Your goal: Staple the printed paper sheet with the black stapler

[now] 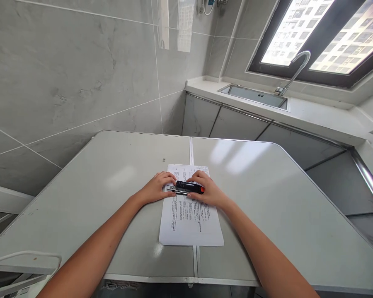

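A black stapler (189, 187) with a red patch at its right end lies crosswise over the upper part of a printed paper sheet (191, 231). My right hand (209, 190) grips the stapler's right end, thumb on the near side and fingers on the far side. At the other end, my left hand (158, 187) has its fingers and thumb closed around the silvery metal front. Part of that front is hidden by the fingertips. Two tiny metal pieces, apparently staples (164, 159), lie on the table just beyond the sheet.
The pale folding table (127, 240) has a seam running down its middle under the sheet. A white wire rack (25, 253) stands at the lower left. Behind are a grey tiled wall (81, 62) and a counter with a sink (251, 94) and tap (298, 70) below a window.
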`<act>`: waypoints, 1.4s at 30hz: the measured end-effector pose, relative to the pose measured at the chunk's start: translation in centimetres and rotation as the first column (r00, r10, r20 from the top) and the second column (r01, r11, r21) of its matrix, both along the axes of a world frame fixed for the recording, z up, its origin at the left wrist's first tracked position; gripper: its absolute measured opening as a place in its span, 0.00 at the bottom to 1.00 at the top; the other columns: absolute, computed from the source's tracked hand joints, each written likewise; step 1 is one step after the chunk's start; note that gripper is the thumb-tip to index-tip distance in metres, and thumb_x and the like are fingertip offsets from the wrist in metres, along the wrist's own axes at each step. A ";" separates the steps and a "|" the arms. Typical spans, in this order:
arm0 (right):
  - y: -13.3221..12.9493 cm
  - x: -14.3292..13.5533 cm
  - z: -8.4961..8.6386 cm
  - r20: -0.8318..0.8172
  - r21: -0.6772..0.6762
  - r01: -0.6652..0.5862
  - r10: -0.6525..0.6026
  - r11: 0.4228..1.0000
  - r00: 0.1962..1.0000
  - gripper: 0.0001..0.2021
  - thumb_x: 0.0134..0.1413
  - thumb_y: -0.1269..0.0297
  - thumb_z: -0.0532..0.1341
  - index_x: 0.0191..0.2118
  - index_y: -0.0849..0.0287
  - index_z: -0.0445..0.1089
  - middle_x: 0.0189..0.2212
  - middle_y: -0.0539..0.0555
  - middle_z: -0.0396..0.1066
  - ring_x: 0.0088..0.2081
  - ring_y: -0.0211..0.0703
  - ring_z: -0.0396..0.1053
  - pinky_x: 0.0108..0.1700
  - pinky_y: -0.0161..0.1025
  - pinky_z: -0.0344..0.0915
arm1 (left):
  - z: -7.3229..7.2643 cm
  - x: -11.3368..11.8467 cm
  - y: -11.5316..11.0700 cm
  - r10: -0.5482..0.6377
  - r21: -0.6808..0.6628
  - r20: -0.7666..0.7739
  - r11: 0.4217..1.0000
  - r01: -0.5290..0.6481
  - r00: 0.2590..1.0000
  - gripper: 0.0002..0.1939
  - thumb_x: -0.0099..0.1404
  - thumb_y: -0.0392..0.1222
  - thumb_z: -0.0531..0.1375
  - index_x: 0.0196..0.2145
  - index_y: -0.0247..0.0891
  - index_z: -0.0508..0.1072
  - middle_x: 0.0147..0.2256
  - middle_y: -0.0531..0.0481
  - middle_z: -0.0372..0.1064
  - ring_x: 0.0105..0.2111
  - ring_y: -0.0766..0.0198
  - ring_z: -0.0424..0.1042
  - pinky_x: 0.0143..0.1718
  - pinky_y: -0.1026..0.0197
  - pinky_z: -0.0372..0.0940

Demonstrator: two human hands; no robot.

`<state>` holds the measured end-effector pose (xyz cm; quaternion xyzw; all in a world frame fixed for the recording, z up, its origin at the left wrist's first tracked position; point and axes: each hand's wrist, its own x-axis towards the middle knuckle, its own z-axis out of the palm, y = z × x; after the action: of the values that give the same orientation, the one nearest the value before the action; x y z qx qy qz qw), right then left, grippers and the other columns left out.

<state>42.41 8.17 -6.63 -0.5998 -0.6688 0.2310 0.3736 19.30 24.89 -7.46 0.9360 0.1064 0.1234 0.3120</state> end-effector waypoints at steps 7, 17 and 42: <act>0.2 -0.7 -0.4 0.049 0.089 0.017 -0.022 0.996 0.999 0.06 0.58 0.62 0.68 0.40 0.55 0.74 0.36 0.52 0.71 0.39 0.47 0.68 0.44 0.45 0.65 | 0.3 -0.1 -0.2 0.050 -0.148 0.055 0.988 -0.042 0.997 0.30 0.57 0.55 0.73 0.54 0.45 0.73 0.56 0.44 0.69 0.58 0.47 0.66 0.62 0.44 0.59; -0.2 -2.3 -0.7 0.486 0.637 -0.054 -0.346 0.769 0.802 0.24 0.60 0.80 0.60 0.58 0.51 0.71 0.40 0.55 0.75 0.41 0.49 0.68 0.44 0.49 0.66 | 0.0 0.5 -1.1 0.184 -0.979 0.161 0.155 0.133 0.970 0.26 0.65 0.33 0.62 0.61 0.36 0.68 0.63 0.36 0.65 0.64 0.48 0.65 0.66 0.45 0.56; 0.1 -1.9 -0.2 0.099 0.100 0.127 -0.137 0.987 0.986 0.11 0.57 0.62 0.68 0.45 0.54 0.73 0.40 0.53 0.73 0.44 0.48 0.70 0.49 0.46 0.63 | -0.4 0.8 -1.8 0.438 -0.695 0.247 0.701 -0.156 0.864 0.17 0.73 0.54 0.58 0.47 0.38 0.75 0.27 0.55 0.69 0.19 0.72 0.60 0.22 0.66 0.59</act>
<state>40.54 8.23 -6.82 -0.6363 -0.6562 0.1423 0.3798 20.10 23.11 -7.83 0.6911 0.2304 0.3140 0.6089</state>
